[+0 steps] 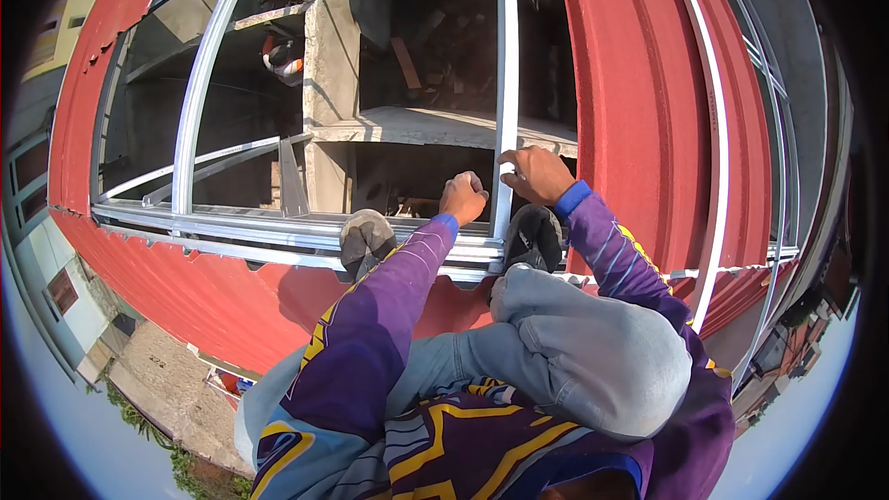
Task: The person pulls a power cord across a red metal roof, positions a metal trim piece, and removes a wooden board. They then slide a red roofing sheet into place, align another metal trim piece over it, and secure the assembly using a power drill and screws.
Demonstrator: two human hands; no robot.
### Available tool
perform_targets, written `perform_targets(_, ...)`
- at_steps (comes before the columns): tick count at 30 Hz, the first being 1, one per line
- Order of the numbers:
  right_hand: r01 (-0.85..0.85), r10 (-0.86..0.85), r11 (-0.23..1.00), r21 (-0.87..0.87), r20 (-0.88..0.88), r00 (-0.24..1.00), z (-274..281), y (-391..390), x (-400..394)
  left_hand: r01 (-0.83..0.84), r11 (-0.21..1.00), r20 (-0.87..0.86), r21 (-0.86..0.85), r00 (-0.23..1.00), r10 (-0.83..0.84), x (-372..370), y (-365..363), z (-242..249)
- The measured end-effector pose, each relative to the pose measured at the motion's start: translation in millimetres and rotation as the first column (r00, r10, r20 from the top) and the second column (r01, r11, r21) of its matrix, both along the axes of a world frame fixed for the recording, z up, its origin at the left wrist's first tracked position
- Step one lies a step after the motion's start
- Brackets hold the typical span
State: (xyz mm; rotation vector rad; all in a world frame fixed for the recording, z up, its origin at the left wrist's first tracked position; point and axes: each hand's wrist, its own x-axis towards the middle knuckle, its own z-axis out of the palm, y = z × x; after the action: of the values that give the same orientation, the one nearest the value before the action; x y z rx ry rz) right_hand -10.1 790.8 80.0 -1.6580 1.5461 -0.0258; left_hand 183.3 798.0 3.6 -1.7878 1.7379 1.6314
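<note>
My left hand [465, 197] is closed with its fingers curled, just left of a silver metal beam [506, 74]; what it holds, if anything, is too small to make out. On the beam's right side, my right hand [537, 174] has its fingers bent, with the fingertips at the beam's edge. Below the hands, my shoes [367, 239] rest on a lengthwise bundle of metal rails [231, 228], one on either side of the beam's lower end.
Red corrugated roofing [630, 111] lies to the right and below the rails. The open frame shows a deep drop with a concrete column [330, 56] and a ledge [417, 128]. Far below at left is another person [281, 60]. A white strip [718, 130] crosses the right roofing.
</note>
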Motion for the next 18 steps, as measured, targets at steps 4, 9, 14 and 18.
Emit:
perform_targets(4, -0.05, 0.05, 0.999, 0.008, 0.003, 0.999, -2.0, 4.3, 4.5, 0.002, 1.0, -0.008, -0.011, 1.0, -0.002, 0.4, 0.2, 2.8)
perform_targets(9, -0.045, 0.046, 0.999, -0.016, 0.028, 0.999, -5.5, 11.7, 6.1, -0.042, 0.995, -0.07, -0.089, 0.997, 0.036, -3.0, 5.3, -2.5)
perform_targets(14, 0.209, -0.211, 0.977, 0.043, 0.339, 0.917, -7.5, 18.0, -7.6, -0.179, 0.979, -0.209, -0.097, 0.965, 0.156, -24.0, -14.4, 9.7)
perform_targets(18, 0.552, -0.544, 0.832, 0.048, 0.264, 0.797, 14.1, 38.7, -31.4, -0.212, 0.976, -0.29, -0.053, 0.938, 0.189, -21.1, -35.9, 6.7)
